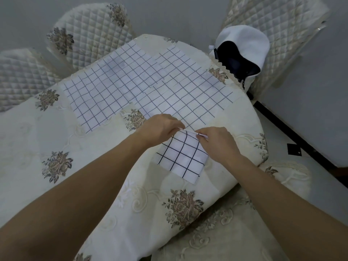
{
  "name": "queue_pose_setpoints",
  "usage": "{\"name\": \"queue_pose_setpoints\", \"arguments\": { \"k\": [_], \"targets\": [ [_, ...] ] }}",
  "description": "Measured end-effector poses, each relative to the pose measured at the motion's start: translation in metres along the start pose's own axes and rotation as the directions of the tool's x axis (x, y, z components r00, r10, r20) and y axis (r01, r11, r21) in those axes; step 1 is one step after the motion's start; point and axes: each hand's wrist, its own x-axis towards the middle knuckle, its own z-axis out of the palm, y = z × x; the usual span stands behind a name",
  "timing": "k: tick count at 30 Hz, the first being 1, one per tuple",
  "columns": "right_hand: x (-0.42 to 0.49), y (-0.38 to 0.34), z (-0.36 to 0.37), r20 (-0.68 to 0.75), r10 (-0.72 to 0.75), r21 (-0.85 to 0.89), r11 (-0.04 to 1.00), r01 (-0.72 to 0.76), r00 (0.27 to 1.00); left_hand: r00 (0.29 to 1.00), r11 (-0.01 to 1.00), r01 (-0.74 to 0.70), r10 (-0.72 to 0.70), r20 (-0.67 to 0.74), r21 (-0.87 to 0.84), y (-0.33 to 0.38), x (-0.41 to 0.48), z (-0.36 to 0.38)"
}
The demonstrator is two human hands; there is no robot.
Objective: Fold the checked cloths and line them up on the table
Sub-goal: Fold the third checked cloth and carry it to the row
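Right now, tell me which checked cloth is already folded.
The small cloth nearest the camera, its far edge pinched by the left hand and right hand. The other cloths lie spread flat, overlapping, farther back.

No text, label, brand, number or sign can be read. The surfaces bear pattern only: a grid of dark lines on the folded checked cloth (181, 157) at near right and on the spread checked cloths (116, 87) farther off, and floral motifs on the tablecloth (56, 129).
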Motion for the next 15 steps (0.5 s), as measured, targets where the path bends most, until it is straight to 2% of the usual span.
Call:
{"name": "queue_pose_setpoints", "arguments": {
  "k": [5, 11, 15],
  "targets": [
    [-0.020, 0.006, 0.020, -0.061, -0.084, 0.038, 0.995, 0.087, 0.995, 0.998, 1.000, -0.022, 0.023, -0.052, 0.008, -0.002, -0.029, 0.009],
    [-0.041, 0.012, 0.048, -0.153, -0.366, -0.183, 0.923, 0.338, 0.918, 0.994, 1.000, 0.004, -0.007, -0.106, -0.026, -0.003, -0.058, 0.023],
    [-0.052, 0.014, 0.061, -0.115, -0.383, -0.228, 0.908, 0.351, 0.917, 0.994, 0.999, -0.008, 0.002, -0.110, -0.050, 0.002, -0.076, 0.032]
  ]
}}
